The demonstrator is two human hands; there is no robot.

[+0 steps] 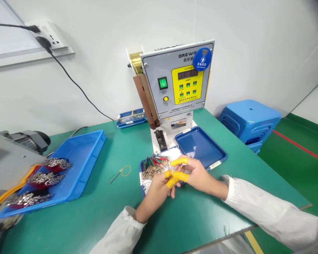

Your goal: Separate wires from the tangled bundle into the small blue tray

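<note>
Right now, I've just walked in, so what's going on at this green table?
A person has both hands together over a pile of wires in front of a bench machine. The left hand and right hand, with yellow covers on some fingers, meet at the fingertips; whatever they might be holding is too small to tell. A dark blue tray lies beyond the right hand, and a blue bin holding bundles sits off to the left.

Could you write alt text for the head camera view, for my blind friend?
A person's left hand and right hand, wearing yellow finger covers, are close together over a blue tray of red and green wires on a green table. Behind the tray stands a grey machine with a yellow control panel.
</note>
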